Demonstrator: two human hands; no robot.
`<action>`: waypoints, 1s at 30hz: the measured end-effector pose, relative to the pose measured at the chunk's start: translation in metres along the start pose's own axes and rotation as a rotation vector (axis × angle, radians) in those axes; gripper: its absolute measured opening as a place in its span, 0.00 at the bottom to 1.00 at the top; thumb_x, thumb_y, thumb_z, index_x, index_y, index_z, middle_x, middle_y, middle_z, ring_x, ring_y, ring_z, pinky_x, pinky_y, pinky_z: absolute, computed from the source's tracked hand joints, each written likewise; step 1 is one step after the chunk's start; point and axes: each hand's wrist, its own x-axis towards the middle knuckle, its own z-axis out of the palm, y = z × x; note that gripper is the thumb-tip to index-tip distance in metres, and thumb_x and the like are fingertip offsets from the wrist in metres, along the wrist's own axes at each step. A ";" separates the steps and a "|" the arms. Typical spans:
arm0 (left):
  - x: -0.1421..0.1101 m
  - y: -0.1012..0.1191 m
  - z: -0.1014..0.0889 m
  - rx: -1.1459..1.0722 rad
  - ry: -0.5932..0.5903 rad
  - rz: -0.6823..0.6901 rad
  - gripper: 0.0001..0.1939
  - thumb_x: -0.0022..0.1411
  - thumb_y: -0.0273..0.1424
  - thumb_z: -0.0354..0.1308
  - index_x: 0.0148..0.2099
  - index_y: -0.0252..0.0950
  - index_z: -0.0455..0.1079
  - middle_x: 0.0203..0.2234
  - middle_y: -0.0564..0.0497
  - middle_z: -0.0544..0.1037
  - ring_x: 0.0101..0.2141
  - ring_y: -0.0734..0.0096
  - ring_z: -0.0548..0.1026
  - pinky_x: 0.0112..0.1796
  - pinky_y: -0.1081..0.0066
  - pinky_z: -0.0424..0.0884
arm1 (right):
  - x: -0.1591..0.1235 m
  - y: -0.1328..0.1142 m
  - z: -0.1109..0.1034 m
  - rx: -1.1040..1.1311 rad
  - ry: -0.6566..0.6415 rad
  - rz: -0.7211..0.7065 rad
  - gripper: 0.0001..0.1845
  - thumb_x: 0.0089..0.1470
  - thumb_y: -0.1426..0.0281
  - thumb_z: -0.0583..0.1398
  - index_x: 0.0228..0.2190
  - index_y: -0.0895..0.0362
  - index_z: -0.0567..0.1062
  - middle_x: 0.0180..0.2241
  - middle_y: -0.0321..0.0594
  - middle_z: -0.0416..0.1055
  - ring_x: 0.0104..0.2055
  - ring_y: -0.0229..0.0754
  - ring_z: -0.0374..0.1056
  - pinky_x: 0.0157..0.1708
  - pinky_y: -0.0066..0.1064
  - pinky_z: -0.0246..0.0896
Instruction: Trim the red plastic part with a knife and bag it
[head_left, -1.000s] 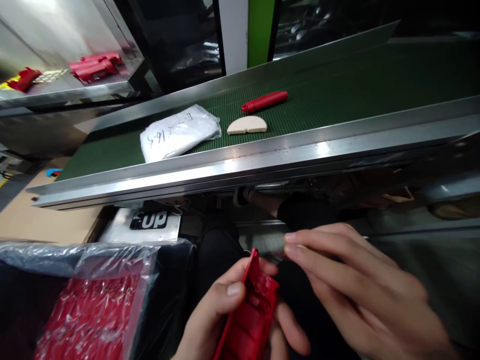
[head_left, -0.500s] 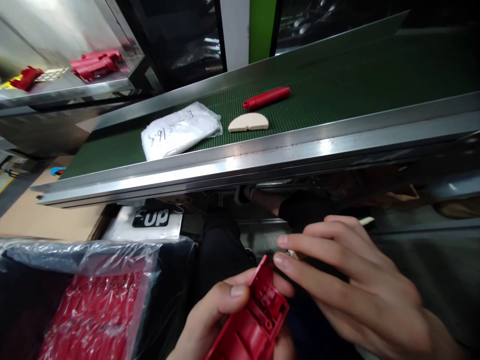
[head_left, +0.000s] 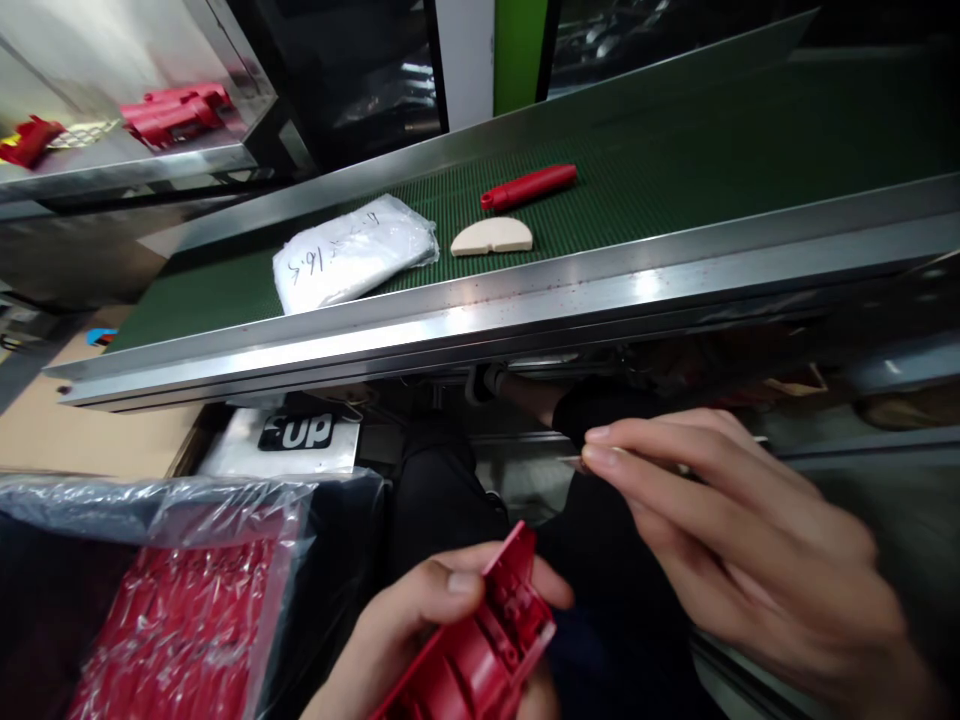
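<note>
My left hand (head_left: pixel 427 610) is closed around a red plastic housing part (head_left: pixel 480 650). Its hollow inner side, with ribs and small posts, faces up, and its pointed end sticks out past my thumb. To the right and a little higher, my right hand (head_left: pixel 735 530) pinches a slim tool with a thin tip (head_left: pixel 573 459) between fingers and thumb. Most of this tool is hidden by the fingers, so its exact kind does not show. The tip points left and is apart from the red part.
A green conveyor belt (head_left: pixel 645 180) with metal rails crosses ahead. On it lie a white plastic-wrapped packet (head_left: pixel 352 255), a cream half-round piece (head_left: pixel 492 237) and a red tube (head_left: pixel 529 187). At lower left stands a plastic-lined bin of red parts (head_left: pixel 180 620). More red parts (head_left: pixel 176 115) rest on a metal shelf.
My right hand has lifted the tool up and away from the red part's pointed end. My left hand, still holding the part, has shifted slightly left and down.
</note>
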 end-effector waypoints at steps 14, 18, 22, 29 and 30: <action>0.023 0.018 0.012 -0.103 0.394 0.529 0.14 0.70 0.35 0.46 0.51 0.34 0.67 0.32 0.47 0.73 0.24 0.74 0.70 0.24 0.77 0.70 | -0.013 -0.046 0.027 0.076 -0.095 -0.025 0.20 0.55 0.86 0.56 0.46 0.58 0.76 0.47 0.43 0.74 0.46 0.44 0.69 0.43 0.38 0.64; 0.027 0.024 0.015 -0.092 0.402 0.616 0.12 0.70 0.34 0.46 0.50 0.35 0.65 0.33 0.48 0.71 0.24 0.74 0.67 0.24 0.76 0.68 | -0.012 -0.052 0.034 0.037 -0.120 -0.046 0.20 0.55 0.87 0.55 0.43 0.58 0.77 0.48 0.43 0.74 0.46 0.44 0.70 0.43 0.38 0.65; 0.027 0.025 0.015 -0.110 0.386 0.626 0.13 0.70 0.35 0.45 0.51 0.34 0.64 0.33 0.48 0.70 0.24 0.75 0.65 0.24 0.76 0.67 | -0.012 -0.054 0.036 0.010 -0.124 -0.057 0.19 0.56 0.85 0.55 0.43 0.57 0.77 0.44 0.41 0.76 0.44 0.44 0.71 0.42 0.38 0.64; 0.028 0.028 0.017 -0.116 0.390 0.649 0.13 0.70 0.34 0.45 0.52 0.35 0.62 0.33 0.48 0.69 0.23 0.74 0.64 0.24 0.76 0.65 | -0.013 -0.053 0.039 -0.015 -0.181 -0.084 0.19 0.57 0.85 0.55 0.46 0.58 0.77 0.44 0.43 0.75 0.44 0.44 0.69 0.43 0.38 0.63; 0.028 0.028 0.018 -0.115 0.389 0.649 0.13 0.70 0.35 0.45 0.52 0.35 0.62 0.33 0.48 0.69 0.23 0.75 0.64 0.24 0.77 0.65 | -0.013 -0.053 0.039 -0.021 -0.177 -0.089 0.18 0.57 0.84 0.55 0.45 0.58 0.77 0.43 0.43 0.75 0.43 0.43 0.69 0.42 0.38 0.63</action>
